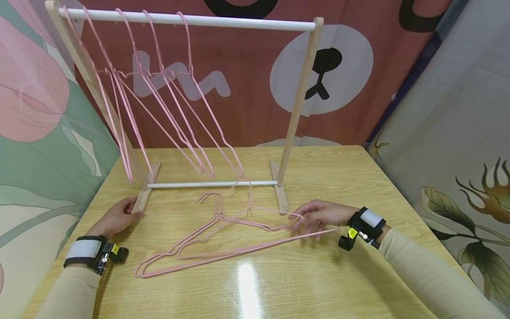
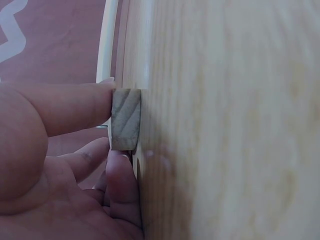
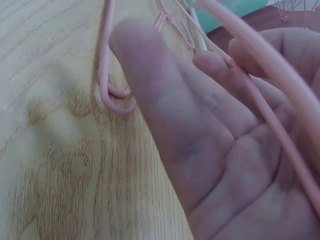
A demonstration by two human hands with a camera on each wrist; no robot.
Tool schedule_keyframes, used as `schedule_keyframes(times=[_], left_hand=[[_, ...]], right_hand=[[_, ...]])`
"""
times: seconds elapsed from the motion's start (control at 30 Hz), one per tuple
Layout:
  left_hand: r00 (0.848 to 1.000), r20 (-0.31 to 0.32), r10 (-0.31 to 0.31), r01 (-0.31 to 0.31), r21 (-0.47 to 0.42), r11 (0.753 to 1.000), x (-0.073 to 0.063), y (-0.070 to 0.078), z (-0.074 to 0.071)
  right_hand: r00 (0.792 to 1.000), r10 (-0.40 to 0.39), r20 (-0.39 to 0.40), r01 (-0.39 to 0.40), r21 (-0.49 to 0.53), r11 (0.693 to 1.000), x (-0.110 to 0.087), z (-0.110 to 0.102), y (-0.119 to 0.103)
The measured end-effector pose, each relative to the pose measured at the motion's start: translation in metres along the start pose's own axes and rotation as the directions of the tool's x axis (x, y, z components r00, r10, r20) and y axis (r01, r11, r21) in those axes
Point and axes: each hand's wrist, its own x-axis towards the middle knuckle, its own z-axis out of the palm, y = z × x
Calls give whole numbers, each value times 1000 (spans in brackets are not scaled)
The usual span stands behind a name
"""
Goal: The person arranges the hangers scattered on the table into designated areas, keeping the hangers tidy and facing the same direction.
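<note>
My left hand (image 1: 115,218) pinches the front end of the wooden rack's left foot (image 1: 141,201), thumb on one side and fingers on the other. In the left wrist view the foot's end grain (image 2: 126,120) shows between them. On the right, my right hand (image 1: 320,217) holds the right end of a pink clothes hanger (image 1: 275,210), slightly tilted, its hook pointing towards the rack. In the right wrist view the hanger's wire (image 3: 272,120) crosses the palm. Two more pink hangers (image 1: 171,269) lie together on the table, partly under the held one.
The rack's white top bar (image 1: 239,21) bears several pink hangers (image 1: 175,119) towards its left side. A white lower bar (image 1: 211,184) joins the two feet. The wooden table (image 1: 342,279) ends against printed curtains (image 1: 239,115) at the back and sides.
</note>
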Motion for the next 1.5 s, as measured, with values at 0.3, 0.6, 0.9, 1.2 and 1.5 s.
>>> schedule_keyframes(times=[0.3,0.6,0.9,1.2,1.5], left_hand=[[1000,-1,3,-3,1,1000,-1,2,0],[1000,1,1,-1,18,1000,-1,1,0],[1000,14,-19,18,10,1000,-1,1,1],[1000,9,-19,19,9,1000,1,-1,1],[1000,8,-18,18,15,1000,2,-1,1]], right_hand=[[992,-17,125,-9,210,978,-8,1,-5],[993,0,115,-22,185,983,-11,-1,-9],[993,-46,112,24,192,981,-11,-4,-7],[991,-103,86,84,207,975,-9,-7,-12],[987,-154,37,149,120,982,-16,-18,-27]])
